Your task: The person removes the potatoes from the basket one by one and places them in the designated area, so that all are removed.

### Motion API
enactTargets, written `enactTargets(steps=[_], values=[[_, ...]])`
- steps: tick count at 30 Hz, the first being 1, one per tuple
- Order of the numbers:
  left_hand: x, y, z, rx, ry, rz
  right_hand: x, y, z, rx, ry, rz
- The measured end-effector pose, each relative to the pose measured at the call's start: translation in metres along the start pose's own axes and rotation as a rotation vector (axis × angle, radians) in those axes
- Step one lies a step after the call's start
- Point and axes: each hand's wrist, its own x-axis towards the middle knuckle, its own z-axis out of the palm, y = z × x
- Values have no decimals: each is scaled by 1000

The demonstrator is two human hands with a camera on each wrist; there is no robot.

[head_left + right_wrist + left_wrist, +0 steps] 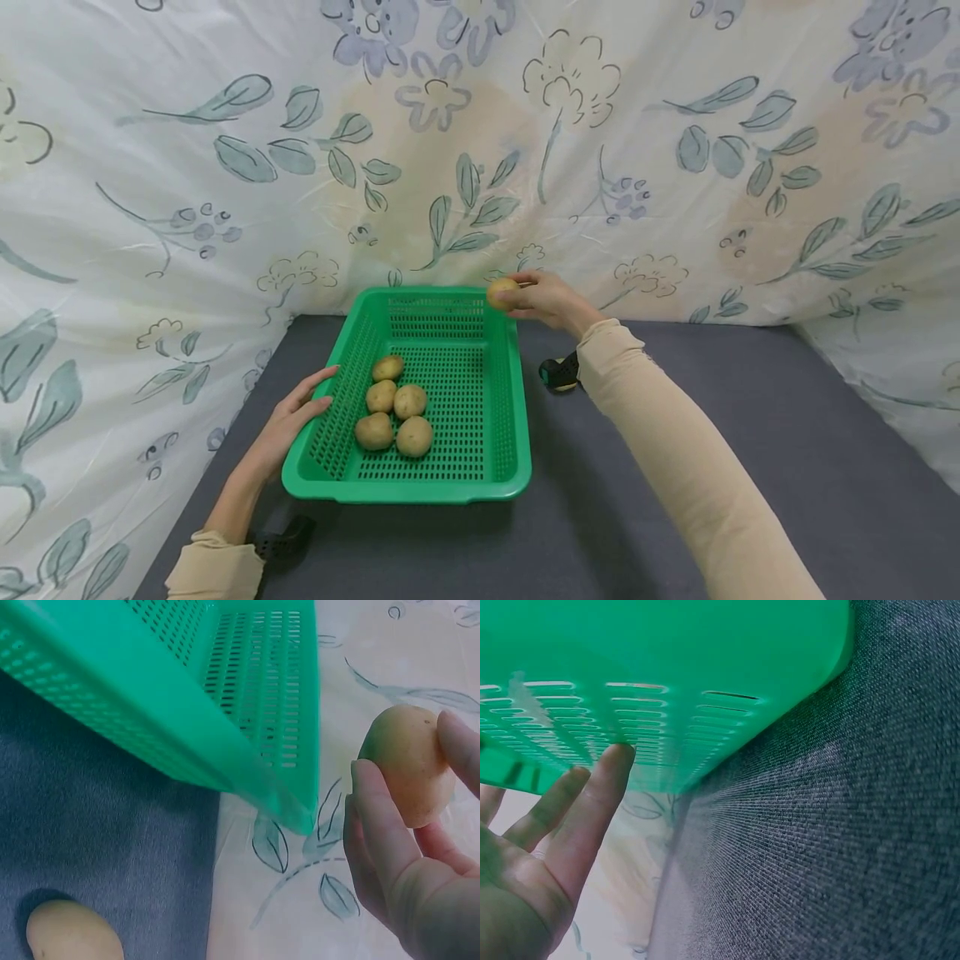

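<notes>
My right hand (546, 298) pinches a potato (502, 292) between thumb and fingertips, above the far right corner of the green basket (522, 417). In the right wrist view this potato (409, 761) is held off to the side of the basket's rim. Several potatoes (394, 408) lie on the left half of the basket's slotted floor. My left hand (288, 417) is at the basket's left side, its fingers (600, 802) extended against the outer wall in the left wrist view.
Another potato (75, 934) lies on the dark grey tabletop (675, 400), right of the basket and mostly hidden by the right wrist camera (558, 372) in the head view. Floral sheeting (480, 150) rises behind the table and along both sides.
</notes>
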Motion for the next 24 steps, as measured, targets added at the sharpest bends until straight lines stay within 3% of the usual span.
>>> enactTargets(steps=[10,24], values=[[-1,0,0,51,15,-1,-6,3,-16,34,16,12],[-1,1,0,27,3,2,-17,18,-50,13,22,21]])
